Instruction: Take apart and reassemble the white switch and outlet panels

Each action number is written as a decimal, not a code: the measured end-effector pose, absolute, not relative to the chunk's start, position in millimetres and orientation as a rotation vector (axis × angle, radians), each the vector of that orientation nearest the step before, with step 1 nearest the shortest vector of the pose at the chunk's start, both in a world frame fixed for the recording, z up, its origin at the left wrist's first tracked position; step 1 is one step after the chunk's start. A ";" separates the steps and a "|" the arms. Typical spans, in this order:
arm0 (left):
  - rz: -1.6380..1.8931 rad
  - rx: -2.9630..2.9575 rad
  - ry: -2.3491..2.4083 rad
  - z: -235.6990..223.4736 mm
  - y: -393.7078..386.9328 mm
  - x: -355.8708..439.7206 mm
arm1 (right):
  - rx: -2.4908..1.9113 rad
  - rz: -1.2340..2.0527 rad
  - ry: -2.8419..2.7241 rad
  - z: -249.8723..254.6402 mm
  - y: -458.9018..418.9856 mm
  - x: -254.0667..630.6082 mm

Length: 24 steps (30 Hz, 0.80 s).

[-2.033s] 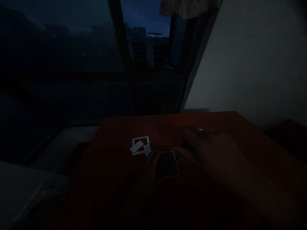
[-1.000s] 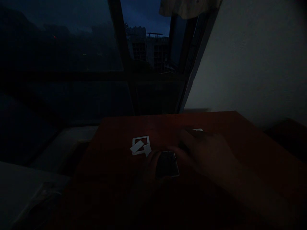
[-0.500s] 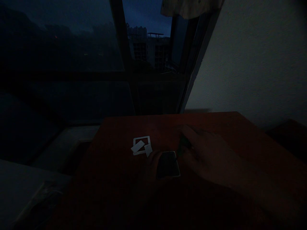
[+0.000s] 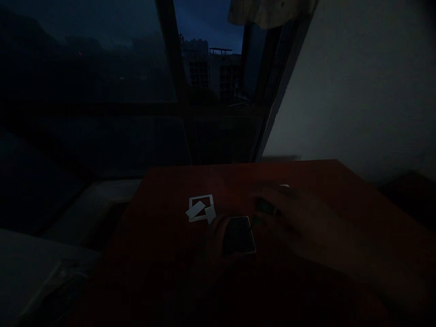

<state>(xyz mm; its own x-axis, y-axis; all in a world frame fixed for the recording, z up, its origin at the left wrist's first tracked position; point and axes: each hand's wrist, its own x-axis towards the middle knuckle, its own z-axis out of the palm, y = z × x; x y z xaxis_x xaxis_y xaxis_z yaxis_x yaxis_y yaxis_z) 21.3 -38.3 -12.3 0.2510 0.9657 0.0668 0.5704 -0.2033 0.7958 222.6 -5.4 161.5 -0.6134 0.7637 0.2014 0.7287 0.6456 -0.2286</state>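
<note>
In the dim head view, a dark square piece with a thin white rim (image 4: pixel 238 235) lies low over the table. My left hand (image 4: pixel 216 236) is closed on its left side, fingers bent over the edge. To the right, my right hand (image 4: pixel 282 211) is closed around a green-handled screwdriver (image 4: pixel 265 206). The tool's thin dark tip points down-left at the right rim of the square piece; contact is hard to make out. Beyond my left fingers lies a white square frame (image 4: pixel 200 197), with a white rectangular plate (image 4: pixel 195 209) and a smaller white piece (image 4: pixel 210 214) resting across it.
The reddish-brown table (image 4: pixel 163 190) stands against a dark window (image 4: pixel 129 141). A pale wall (image 4: pixel 357 91) rises on the right. Behind my right hand, a small white piece (image 4: pixel 284 185) shows partly. Cloth (image 4: pixel 269 12) hangs at the top.
My right hand has shifted and turned around the screwdriver, showing more of the green handle. A white piece behind it has come into view. My left hand and the square piece stay put.
</note>
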 end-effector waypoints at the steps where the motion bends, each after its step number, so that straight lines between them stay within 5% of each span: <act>1: 0.768 1.862 1.399 -11.0 -38.4 21.5 | -1.269 0.103 -2.584 160.7 -4.9 221.6; 4: 0.753 1.846 1.403 -8.9 -38.5 21.8 | -1.470 -0.121 -2.536 157.4 -2.5 217.8; 10: 0.759 1.896 1.399 -16.0 -37.4 20.5 | -1.202 0.251 -2.579 157.8 -0.7 216.1; 15: 0.744 1.900 1.409 -17.9 -38.3 19.6 | -1.491 -0.103 -2.535 156.7 4.3 215.2; 21: 0.751 1.916 1.402 -22.0 -38.7 18.5 | -1.229 0.240 -2.587 161.7 1.8 219.3; 24: 0.764 1.925 1.410 -25.1 -39.0 17.7 | -1.356 0.030 -2.577 160.5 1.9 219.7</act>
